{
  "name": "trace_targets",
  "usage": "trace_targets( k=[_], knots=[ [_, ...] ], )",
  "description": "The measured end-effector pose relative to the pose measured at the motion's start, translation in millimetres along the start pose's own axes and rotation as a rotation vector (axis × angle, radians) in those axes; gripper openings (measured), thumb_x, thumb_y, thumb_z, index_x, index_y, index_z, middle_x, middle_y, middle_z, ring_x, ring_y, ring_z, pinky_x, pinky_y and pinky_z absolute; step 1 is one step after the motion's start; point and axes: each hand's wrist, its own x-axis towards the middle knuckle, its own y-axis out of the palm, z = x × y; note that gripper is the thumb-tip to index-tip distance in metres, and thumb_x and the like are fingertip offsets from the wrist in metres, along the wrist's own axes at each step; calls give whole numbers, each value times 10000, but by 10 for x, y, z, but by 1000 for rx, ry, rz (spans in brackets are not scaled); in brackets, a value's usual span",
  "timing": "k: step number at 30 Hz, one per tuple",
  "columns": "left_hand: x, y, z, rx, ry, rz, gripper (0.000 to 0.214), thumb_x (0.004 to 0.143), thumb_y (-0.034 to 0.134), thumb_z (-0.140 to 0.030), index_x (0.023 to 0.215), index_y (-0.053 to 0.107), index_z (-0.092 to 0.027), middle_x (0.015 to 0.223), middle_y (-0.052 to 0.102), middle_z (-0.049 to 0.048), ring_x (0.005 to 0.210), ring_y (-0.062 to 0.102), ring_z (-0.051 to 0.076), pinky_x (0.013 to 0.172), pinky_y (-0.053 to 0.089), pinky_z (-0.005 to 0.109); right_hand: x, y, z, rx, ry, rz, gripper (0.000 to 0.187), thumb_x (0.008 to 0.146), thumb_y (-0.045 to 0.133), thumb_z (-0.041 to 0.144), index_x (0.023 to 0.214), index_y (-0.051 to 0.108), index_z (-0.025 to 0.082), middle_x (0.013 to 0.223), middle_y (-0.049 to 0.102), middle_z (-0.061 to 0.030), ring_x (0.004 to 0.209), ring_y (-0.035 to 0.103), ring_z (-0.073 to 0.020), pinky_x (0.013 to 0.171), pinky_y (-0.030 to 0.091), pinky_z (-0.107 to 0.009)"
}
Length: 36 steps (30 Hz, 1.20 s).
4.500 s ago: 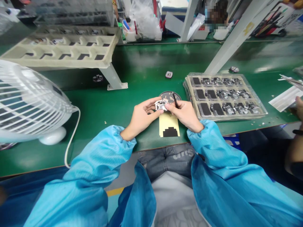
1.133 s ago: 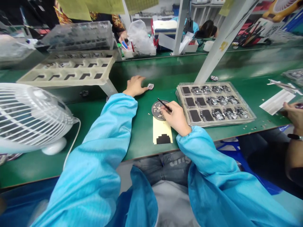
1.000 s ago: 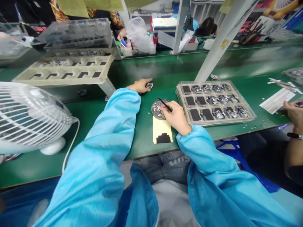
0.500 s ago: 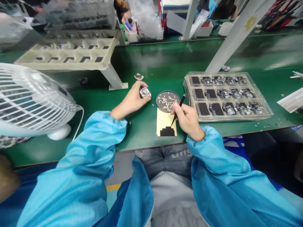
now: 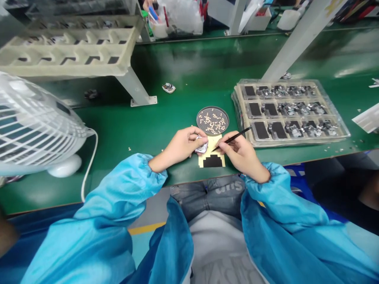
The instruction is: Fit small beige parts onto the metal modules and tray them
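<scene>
My left hand (image 5: pixel 189 144) pinches a small whitish casing (image 5: pixel 201 145), its inside facing up, over the left edge of a yellow sheet (image 5: pixel 211 142). Black pieces (image 5: pixel 213 161) cover the sheet's lower part in a stepped shape. In my right hand (image 5: pixel 238 152) are thin black tweezers (image 5: pixel 237 135), slanting down with the tip just above the sheet, close to the casing. Whether the tip holds anything is too small to tell. Behind both hands sits a round dark dish (image 5: pixel 212 107) with many small beige pieces (image 5: pixel 211 121) scattered in it.
A stack of clear-edged trays (image 5: pixel 299 144) with metal parts stands right. At left are a white fan (image 5: pixel 35 130) and a raised beige tray (image 5: pixel 89 71) on a metal leg (image 5: pixel 134 88). Another small casing (image 5: pixel 168 88) lies behind. A slanted post (image 5: pixel 299 43) rises behind the trays.
My left hand has brought the casing right and nearer, to the sheet's edge. The tweezers have tilted flatter, their tip moving from the black pieces up toward the casing. The view has shifted slightly.
</scene>
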Motion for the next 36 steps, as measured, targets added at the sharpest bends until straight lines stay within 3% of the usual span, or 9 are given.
trace_targets(
  k=[6, 14, 22, 25, 30, 36],
  knots=[
    [-19, 44, 24, 28, -20, 29, 182, 877, 771, -305, 986, 690, -184, 740, 742, 32, 589, 671, 135, 474, 501, 199, 26, 14, -70, 55, 8, -8, 290, 934, 747, 456, 1006, 615, 207, 877, 697, -17, 767, 724, -153, 687, 602, -273],
    [-45, 80, 26, -32, -15, 2, 222, 807, 796, -217, 965, 644, -181, 794, 761, 38, 710, 749, 174, 626, 601, 246, 7, 2, -54, -18, -8, 0, 305, 936, 735, 491, 1007, 628, 214, 910, 717, -29, 771, 721, -158, 715, 619, -291],
    [-41, 89, 21, -18, -72, -19, 150, 861, 713, -138, 1002, 671, -168, 798, 755, 32, 675, 732, 144, 560, 553, 203, -14, 19, -10, 52, -55, 0, 257, 949, 733, 455, 1000, 627, 226, 911, 721, -27, 786, 735, -162, 728, 640, -301],
    [-44, 85, 32, -8, -77, -24, 151, 865, 712, -134, 1000, 658, -176, 806, 759, 32, 664, 727, 143, 556, 554, 208, 11, 52, 56, 76, -134, -87, 228, 951, 736, 437, 1003, 626, 245, 923, 741, -34, 800, 746, -178, 718, 653, -323],
    [-48, 80, 43, -25, -70, -22, 145, 878, 691, -125, 1003, 641, -179, 785, 753, 26, 633, 718, 135, 547, 552, 209, 48, 96, 59, -97, -380, -185, 118, 926, 778, 302, 1004, 704, 255, 999, 791, -53, 981, 768, -239, 924, 640, -441],
    [-39, 77, 57, -51, -67, -14, 146, 882, 696, -137, 1009, 636, -179, 771, 751, 25, 641, 725, 141, 515, 532, 199, 27, 109, 22, -171, -398, -178, 105, 916, 785, 282, 1006, 733, 266, 1013, 807, -46, 983, 778, -248, 908, 653, -447]
  ],
)
